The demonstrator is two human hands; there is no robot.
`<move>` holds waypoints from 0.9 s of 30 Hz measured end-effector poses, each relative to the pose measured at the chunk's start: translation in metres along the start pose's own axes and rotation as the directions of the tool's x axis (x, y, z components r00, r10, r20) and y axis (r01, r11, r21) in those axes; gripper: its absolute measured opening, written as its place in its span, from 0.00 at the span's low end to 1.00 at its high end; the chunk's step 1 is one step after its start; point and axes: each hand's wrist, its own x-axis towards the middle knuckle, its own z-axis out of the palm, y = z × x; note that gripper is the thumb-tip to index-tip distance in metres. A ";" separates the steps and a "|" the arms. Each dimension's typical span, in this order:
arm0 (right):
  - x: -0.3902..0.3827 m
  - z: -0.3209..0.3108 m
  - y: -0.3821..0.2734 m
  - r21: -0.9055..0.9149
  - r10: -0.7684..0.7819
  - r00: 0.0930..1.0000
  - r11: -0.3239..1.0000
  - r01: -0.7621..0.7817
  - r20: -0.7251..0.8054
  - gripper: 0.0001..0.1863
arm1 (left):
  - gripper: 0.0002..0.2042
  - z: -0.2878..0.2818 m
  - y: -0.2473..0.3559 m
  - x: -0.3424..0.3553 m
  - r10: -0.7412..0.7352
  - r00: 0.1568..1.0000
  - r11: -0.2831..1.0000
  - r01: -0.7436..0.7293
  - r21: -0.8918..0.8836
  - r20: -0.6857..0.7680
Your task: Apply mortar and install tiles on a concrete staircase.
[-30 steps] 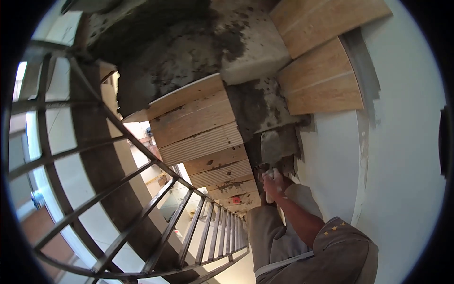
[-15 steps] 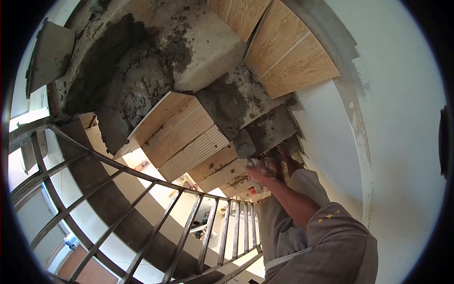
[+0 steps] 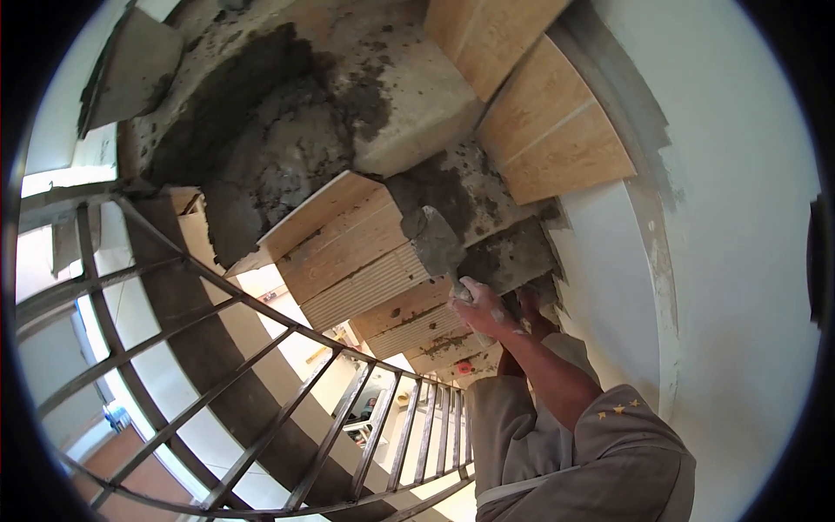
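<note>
My right hand [image 3: 481, 311] is closed around the handle of a trowel [image 3: 437, 246]. Grey mortar coats the trowel's blade, which points up and to the left, over the edge of the wood-patterned stair tiles [image 3: 341, 237]. Beside the blade is a bare concrete step [image 3: 509, 252] with dark, damp mortar marks. Pale smears show on my fingers and wrist. My left hand does not show. A bare foot [image 3: 532, 306] is partly visible behind my right hand.
A heap of wet mortar [image 3: 287, 157] lies on the upper landing. Wood-patterned tiles [image 3: 557, 130] stand against the steps by the white wall [image 3: 731, 261]. A metal railing [image 3: 261, 304] curves along the left, with a drop to a lower floor beyond it.
The trowel has come up and leftward from low beside the step, and its blade is now in plain sight. My right hand stays closed on it. The whole view has shifted slightly.
</note>
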 end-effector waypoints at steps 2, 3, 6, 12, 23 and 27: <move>-0.002 -0.006 -0.012 -0.163 -0.212 0.977 0.965 0.208 -0.012 0.20 | 0.58 0.002 -0.006 0.004 0.077 0.997 0.997 -0.077 0.027 -0.007; -0.002 -0.002 -0.025 -0.303 -0.407 0.913 0.871 0.387 -0.003 0.24 | 0.57 0.008 0.003 0.000 0.058 0.998 0.997 -0.057 0.045 -0.035; -0.026 0.015 -0.079 -0.368 -0.435 0.901 0.836 0.408 0.011 0.20 | 0.57 0.006 0.007 0.001 -0.001 1.000 0.998 0.000 0.067 0.005; 0.020 0.088 -0.147 -0.538 -0.797 0.602 0.485 0.689 0.053 0.15 | 0.57 0.000 -0.010 0.003 -0.005 1.000 0.998 0.007 0.060 -0.031; 0.023 0.021 0.001 -0.542 -0.415 0.858 0.815 0.204 -0.301 0.25 | 0.55 -0.003 -0.012 0.008 0.022 0.999 0.998 -0.019 0.061 -0.048; -0.014 -0.032 0.083 -0.530 -0.150 0.895 0.841 -0.107 -0.420 0.25 | 0.54 -0.002 -0.029 0.010 0.091 0.995 0.990 -0.085 0.116 -0.044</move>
